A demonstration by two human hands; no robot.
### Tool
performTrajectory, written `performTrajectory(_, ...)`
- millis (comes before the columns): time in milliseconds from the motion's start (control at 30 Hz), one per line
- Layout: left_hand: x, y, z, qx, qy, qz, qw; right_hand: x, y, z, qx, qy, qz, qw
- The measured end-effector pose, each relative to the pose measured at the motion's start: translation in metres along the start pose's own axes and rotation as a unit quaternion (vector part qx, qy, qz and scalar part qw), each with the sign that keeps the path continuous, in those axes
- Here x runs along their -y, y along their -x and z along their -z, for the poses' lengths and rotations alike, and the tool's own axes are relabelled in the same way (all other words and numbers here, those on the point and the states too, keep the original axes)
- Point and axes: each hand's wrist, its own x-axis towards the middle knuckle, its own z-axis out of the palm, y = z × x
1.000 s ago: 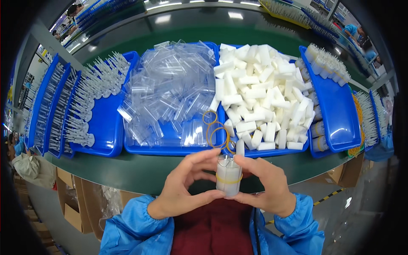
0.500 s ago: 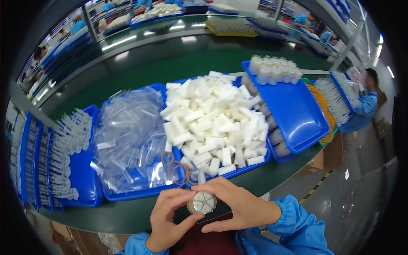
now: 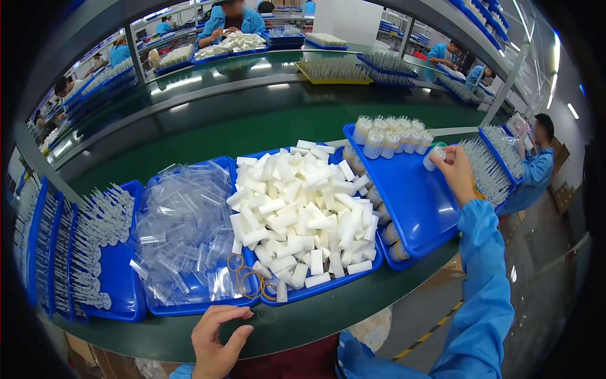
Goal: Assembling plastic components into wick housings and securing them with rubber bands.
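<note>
Through the left of two fisheye cameras worn on the person's head, we looked forward and down across the dark green tabletop (image 3: 341,309). The person's bare left hand (image 3: 218,341) was close below us, the shallow blue plastic trays (image 3: 424,199) lay at middle range, and a blue-clad co-worker (image 3: 254,23) appeared far off at the top. Straight edges curved toward the black rim.

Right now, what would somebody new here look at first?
Probably the big heap of white blocks in the middle. Left of it, shiny clear plastic pieces lie piled up. Over on the right, the right hand holds a small pale cylinder by a blue tray.
</note>
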Motion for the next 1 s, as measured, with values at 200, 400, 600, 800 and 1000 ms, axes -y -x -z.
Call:
performTrajectory(200,-0.004,-0.002,0.006,-0.027,-0.178,-0.114,0.977,-0.059,-0.049,-0.053,0.029,0.015,0.046,0.998)
performTrajectory(400,0.001,0.007,0.084,-0.154,-0.372,-0.209,0.891,0.020,0.025,0.026,0.034,-0.100,0.029,0.994)
performTrajectory(600,0.010,-0.026,0.209,-0.131,-0.592,-0.161,0.779,0.162,0.151,0.020,0.152,-0.040,0.181,0.971)
performTrajectory(800,0.047,-0.099,0.275,-0.110,-0.687,-0.085,0.714,0.227,0.193,-0.053,0.225,-0.120,0.266,0.930)
performTrajectory(1000,0.028,-0.093,0.249,-0.125,-0.650,-0.101,0.743,0.209,0.195,-0.070,0.248,-0.077,0.288,0.922)
